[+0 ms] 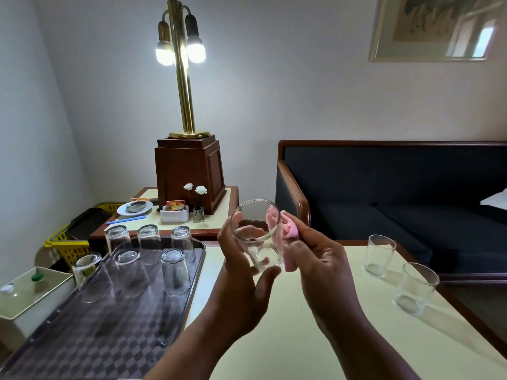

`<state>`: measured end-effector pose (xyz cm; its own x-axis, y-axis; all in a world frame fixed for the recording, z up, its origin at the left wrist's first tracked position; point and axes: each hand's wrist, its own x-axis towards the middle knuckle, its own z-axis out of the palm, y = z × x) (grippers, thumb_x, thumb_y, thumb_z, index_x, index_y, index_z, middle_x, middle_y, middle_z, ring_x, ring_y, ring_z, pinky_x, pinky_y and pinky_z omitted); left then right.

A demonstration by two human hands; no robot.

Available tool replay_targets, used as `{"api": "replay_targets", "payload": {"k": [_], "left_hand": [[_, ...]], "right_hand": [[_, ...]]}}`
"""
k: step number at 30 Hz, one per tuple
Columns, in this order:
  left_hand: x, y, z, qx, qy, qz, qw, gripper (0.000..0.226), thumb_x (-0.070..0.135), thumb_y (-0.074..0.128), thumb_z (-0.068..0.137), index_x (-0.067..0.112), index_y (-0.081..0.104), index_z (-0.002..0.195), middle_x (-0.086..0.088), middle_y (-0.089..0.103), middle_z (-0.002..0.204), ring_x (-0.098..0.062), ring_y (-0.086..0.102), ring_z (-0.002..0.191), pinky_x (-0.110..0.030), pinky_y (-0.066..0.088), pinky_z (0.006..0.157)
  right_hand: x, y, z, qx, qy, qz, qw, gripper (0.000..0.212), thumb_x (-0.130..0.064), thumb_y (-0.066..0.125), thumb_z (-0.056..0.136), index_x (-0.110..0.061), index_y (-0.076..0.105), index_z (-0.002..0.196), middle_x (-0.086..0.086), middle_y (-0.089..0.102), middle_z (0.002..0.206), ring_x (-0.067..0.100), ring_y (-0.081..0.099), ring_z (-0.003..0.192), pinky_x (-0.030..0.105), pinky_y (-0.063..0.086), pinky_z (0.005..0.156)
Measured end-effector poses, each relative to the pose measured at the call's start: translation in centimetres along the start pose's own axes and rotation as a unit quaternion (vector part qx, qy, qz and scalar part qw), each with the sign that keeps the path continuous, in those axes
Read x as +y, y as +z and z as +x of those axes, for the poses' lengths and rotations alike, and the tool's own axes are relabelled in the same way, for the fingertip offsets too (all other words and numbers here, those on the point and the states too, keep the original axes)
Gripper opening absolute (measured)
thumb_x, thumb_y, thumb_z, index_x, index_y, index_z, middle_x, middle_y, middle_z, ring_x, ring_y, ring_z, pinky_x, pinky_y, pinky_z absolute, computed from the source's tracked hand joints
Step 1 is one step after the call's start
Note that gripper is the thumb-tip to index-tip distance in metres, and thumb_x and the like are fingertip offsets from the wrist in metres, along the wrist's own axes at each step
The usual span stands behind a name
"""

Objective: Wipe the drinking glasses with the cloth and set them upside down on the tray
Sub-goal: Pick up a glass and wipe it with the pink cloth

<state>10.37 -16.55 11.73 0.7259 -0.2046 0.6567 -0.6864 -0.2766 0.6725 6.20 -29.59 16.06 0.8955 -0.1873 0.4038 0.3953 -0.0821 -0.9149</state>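
The left grip [241, 272] was closed round the lower half of a drinking glass [258, 237], thumb on the near side and fingers behind. It held the glass above the counter [315, 338], tilted so that its mouth faced up and toward the camera. The right grip [321, 267] pinched a bunched pink cloth [288, 229] and pressed it against the right wall of the glass near the rim. Whether any of the cloth reached inside could not be told.

To wipe well, it seemed best to turn the glass slowly in the left grip while the cloth stayed pressed on. The cloth should then go over the rim and inside, with the bare fingers kept low on the base so they left no fresh marks.

To the left, six glasses [175, 272] stood upside down on the dark tray [109, 338], with bare space in front of them. To the right, two upright glasses [380, 255] waited on the counter, apparently unwiped.
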Motion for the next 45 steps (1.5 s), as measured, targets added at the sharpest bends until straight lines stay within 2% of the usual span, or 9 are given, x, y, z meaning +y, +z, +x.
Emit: {"api": "replay_targets", "payload": {"k": [8, 12, 15, 21, 25, 28, 34, 41, 45], "left_hand": [[0.0, -0.3, 0.0, -0.013, -0.007, -0.041, 0.999, 0.099, 0.008, 0.065, 0.084, 0.029, -0.006, 0.149, 0.000, 0.031, 0.155, -0.015, 0.042, 0.139, -0.046, 0.052, 0.102], [0.1, -0.5, -0.1, -0.002, -0.043, -0.052, 0.998, 0.100, 0.019, 0.073, 0.084, 0.046, -0.002, 0.144, 0.000, 0.045, 0.145, -0.010, 0.052, 0.129, -0.044, 0.058, 0.092], [-0.6, -0.5, 0.0, -0.023, -0.048, -0.020, 0.998, 0.106, 0.025, 0.079, 0.080, 0.031, -0.004, 0.147, 0.000, 0.047, 0.137, -0.008, 0.054, 0.123, -0.040, 0.057, 0.092], [-0.2, -0.6, 0.1, -0.020, -0.045, -0.047, 0.998, 0.096, -0.002, 0.061, 0.089, 0.041, -0.005, 0.144, 0.004, 0.038, 0.148, -0.005, 0.046, 0.135, -0.036, 0.050, 0.104], [-0.5, -0.7, -0.1, -0.038, -0.068, -0.032, 0.996, 0.100, 0.012, 0.077, 0.083, 0.037, 0.003, 0.145, 0.010, 0.050, 0.128, 0.002, 0.056, 0.116, -0.023, 0.056, 0.089], [-1.0, -0.8, 0.0, -0.021, -0.076, -0.038, 0.996, 0.099, 0.025, 0.084, 0.073, 0.023, 0.015, 0.145, 0.003, 0.051, 0.122, -0.005, 0.058, 0.107, -0.032, 0.059, 0.085], [-0.8, -0.8, -0.2, -0.077, -0.102, -0.050, 0.991, 0.094, 0.006, 0.069, 0.089, 0.028, -0.001, 0.147, -0.001, 0.042, 0.148, -0.006, 0.049, 0.131, -0.018, 0.053, 0.090], [-1.2, -1.1, -0.6, -0.005, -0.101, -0.048, 0.994, 0.100, 0.062, 0.081, 0.060, 0.030, 0.026, 0.137, -0.001, 0.059, 0.109, -0.013, 0.063, 0.099, -0.036, 0.057, 0.084], [-1.1, -0.9, -0.7, -0.070, -0.127, -0.074, 0.987, 0.097, 0.027, 0.084, 0.076, 0.035, 0.014, 0.144, 0.014, 0.042, 0.141, -0.003, 0.051, 0.124, -0.029, 0.055, 0.093]], "right_hand": [[-0.4, 0.4, -0.6, -0.013, -0.041, 0.003, 0.999, 0.034, -0.016, 0.061, 0.093, -0.037, 0.065, 0.120, -0.022, 0.074, 0.101, -0.004, 0.066, 0.099, 0.010, 0.052, 0.069], [0.2, 0.1, -0.4, -0.003, 0.007, -0.022, 1.000, 0.034, -0.017, 0.056, 0.098, -0.050, 0.064, 0.105, -0.030, 0.072, 0.093, -0.010, 0.063, 0.096, 0.007, 0.050, 0.065], [-0.4, 0.3, -0.8, -0.013, -0.023, -0.007, 1.000, 0.033, -0.018, 0.060, 0.095, -0.043, 0.066, 0.115, -0.030, 0.071, 0.101, -0.011, 0.064, 0.099, 0.008, 0.051, 0.070], [-0.1, 0.6, -0.8, -0.002, -0.025, -0.023, 0.999, 0.035, -0.016, 0.061, 0.095, -0.039, 0.064, 0.121, -0.026, 0.073, 0.099, -0.004, 0.067, 0.093, 0.011, 0.052, 0.064], [0.0, 0.4, -0.7, 0.008, -0.005, -0.037, 0.999, 0.031, -0.021, 0.058, 0.097, -0.047, 0.065, 0.112, -0.028, 0.072, 0.099, -0.006, 0.066, 0.094, 0.010, 0.053, 0.068], [-0.5, 0.7, -1.0, -0.016, -0.042, 0.007, 0.999, 0.033, -0.021, 0.061, 0.094, -0.036, 0.065, 0.123, -0.021, 0.072, 0.109, -0.011, 0.065, 0.099, 0.008, 0.052, 0.071], [0.5, 1.1, -0.7, 0.019, -0.010, -0.013, 1.000, 0.028, -0.030, 0.057, 0.098, -0.039, 0.065, 0.123, -0.024, 0.071, 0.110, -0.006, 0.063, 0.105, 0.010, 0.054, 0.075], [0.1, 1.3, -1.2, 0.001, -0.060, -0.024, 0.998, 0.035, -0.027, 0.060, 0.096, -0.031, 0.062, 0.131, -0.015, 0.073, 0.109, -0.009, 0.066, 0.097, 0.008, 0.051, 0.069], [0.8, 1.0, -0.7, 0.004, -0.014, -0.010, 1.000, 0.031, -0.030, 0.059, 0.096, -0.037, 0.064, 0.126, -0.021, 0.071, 0.114, -0.009, 0.063, 0.105, 0.009, 0.052, 0.075]]}}
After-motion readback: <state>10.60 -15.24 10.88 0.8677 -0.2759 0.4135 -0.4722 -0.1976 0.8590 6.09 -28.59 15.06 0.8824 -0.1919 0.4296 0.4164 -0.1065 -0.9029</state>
